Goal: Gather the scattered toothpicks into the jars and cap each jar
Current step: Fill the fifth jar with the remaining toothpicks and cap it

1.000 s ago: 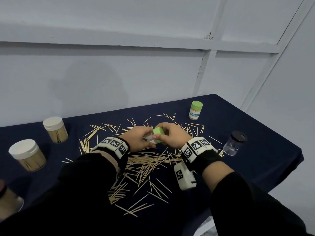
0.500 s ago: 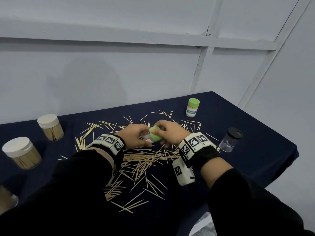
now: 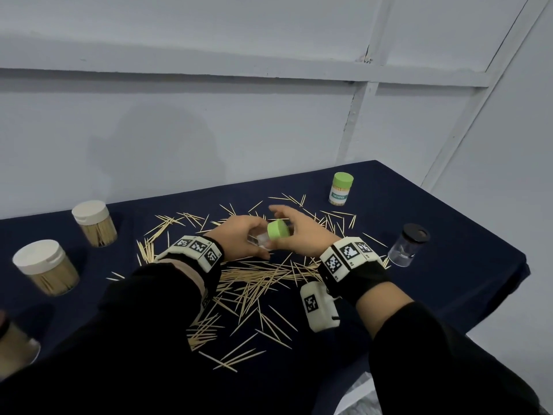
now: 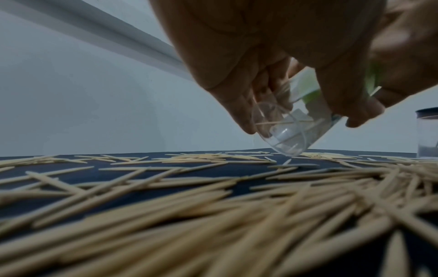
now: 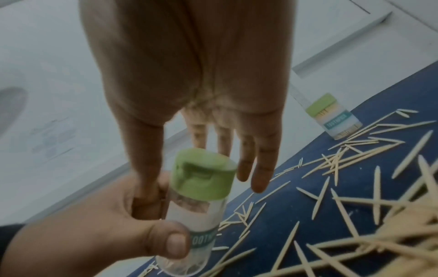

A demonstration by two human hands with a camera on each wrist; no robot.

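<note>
My left hand (image 3: 244, 235) grips a small clear jar (image 3: 259, 239) with a green cap (image 3: 278, 230), tilted over the navy table (image 3: 449, 265). The left wrist view shows the jar (image 4: 288, 131) with only a few toothpicks inside, its base just above the cloth. My right hand (image 3: 302, 235) is at the cap, with its fingers (image 5: 260, 168) straight and spread beyond the cap (image 5: 203, 174); its thumb lies beside the jar (image 5: 194, 211). My left thumb (image 5: 173, 241) presses the jar's label. Scattered toothpicks (image 3: 263, 277) cover the table under both hands.
A green-capped toothpick jar (image 3: 341, 188) stands at the back right and a black-lidded clear jar (image 3: 408, 248) near the right edge. Two white-lidded jars (image 3: 94, 223) (image 3: 45, 269) full of toothpicks stand at the left, and another jar (image 3: 15, 345) at the lower left.
My right hand, which gripped the green cap before, has let go and its fingers have straightened. My left hand still holds the jar in about the same place.
</note>
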